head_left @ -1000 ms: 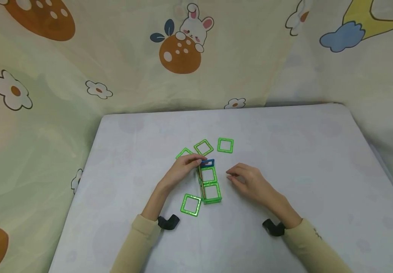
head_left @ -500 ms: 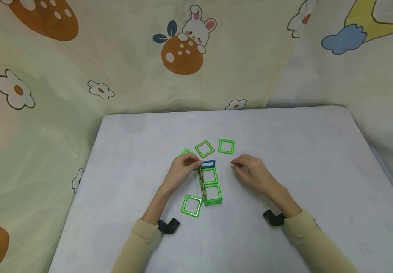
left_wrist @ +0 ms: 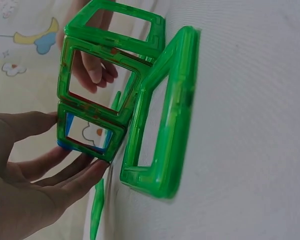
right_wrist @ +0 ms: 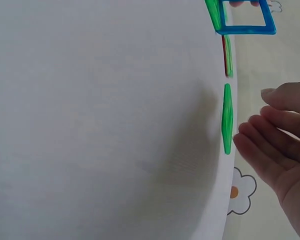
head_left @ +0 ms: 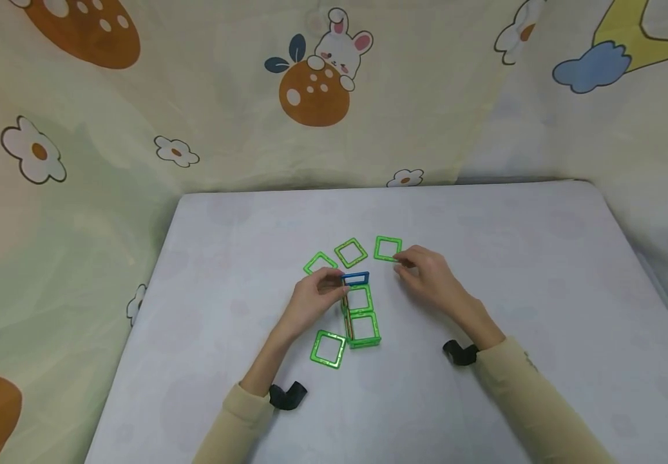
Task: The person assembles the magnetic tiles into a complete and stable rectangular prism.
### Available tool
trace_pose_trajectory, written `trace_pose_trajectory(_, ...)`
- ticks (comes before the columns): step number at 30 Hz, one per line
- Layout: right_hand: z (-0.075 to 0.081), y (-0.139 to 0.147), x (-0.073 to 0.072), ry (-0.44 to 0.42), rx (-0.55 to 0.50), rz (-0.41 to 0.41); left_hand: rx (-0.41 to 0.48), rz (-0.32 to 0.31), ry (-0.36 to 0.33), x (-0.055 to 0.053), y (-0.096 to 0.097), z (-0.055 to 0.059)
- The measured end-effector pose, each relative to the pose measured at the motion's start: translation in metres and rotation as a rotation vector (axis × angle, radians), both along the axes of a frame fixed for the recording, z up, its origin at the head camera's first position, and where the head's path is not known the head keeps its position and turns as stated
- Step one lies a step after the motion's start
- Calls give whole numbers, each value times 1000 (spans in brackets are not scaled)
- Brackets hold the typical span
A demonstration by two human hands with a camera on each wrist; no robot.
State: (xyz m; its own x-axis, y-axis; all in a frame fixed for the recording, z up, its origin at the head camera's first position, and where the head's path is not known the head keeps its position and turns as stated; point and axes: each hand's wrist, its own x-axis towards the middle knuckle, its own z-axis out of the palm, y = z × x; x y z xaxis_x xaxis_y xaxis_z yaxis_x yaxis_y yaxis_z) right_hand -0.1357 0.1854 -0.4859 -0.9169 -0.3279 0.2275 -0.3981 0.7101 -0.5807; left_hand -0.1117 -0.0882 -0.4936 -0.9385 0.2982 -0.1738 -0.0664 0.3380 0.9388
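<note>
Green magnetic tiles [head_left: 365, 343] are joined into a low structure with upright sides, and a blue magnetic tile [head_left: 355, 275] stands at its far end. My left hand [head_left: 309, 301] holds that far end. In the left wrist view, the thumb touches one edge of the end green tile [left_wrist: 62, 122] and the fingers lie along its opposite edge. My right hand [head_left: 429, 274] has relaxed, bent fingers and holds nothing. Its fingertips overlap the near corner of a loose green tile [head_left: 377, 247]. From the right wrist, that tile [right_wrist: 227, 120] appears edge-on just beyond the fingertips.
Two more loose green tiles lie behind the structure, a diamond-turned one [head_left: 359, 261] and one partly behind the left hand [head_left: 312, 259]. Another green tile [head_left: 315, 345] lies at the structure's front left. The white table [head_left: 513, 258] meets a patterned cloth [head_left: 223, 96] at the back.
My right hand has moved forward, up to the loose green tile at the back right. The left hand stays at the structure's far end, its thumb shifted slightly toward me.
</note>
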Motion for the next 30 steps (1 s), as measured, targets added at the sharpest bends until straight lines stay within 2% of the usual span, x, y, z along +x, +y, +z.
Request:
trace_pose_trajectory(12, 3, -7, -35, -84, 105, -1, -14, 24, -2, 3, -3, -1)
trace_pose_trajectory(18, 6, -15, -53, -249, 205, -8, -12, 28, -7, 5, -3, -1)
trace_pose_trajectory(21, 5, -20, -57, -302, 259, -3, -14, 19, -9, 5, -2, -2)
trace_pose_trajectory(25, 3, -22, -60, -290, 316, 17, -16, 10, -10, 6, -1, -3)
trace_pose_trajectory(30, 4, -21, -63, -217, 367, 49, -12, 12, -9, 4, 0, -1)
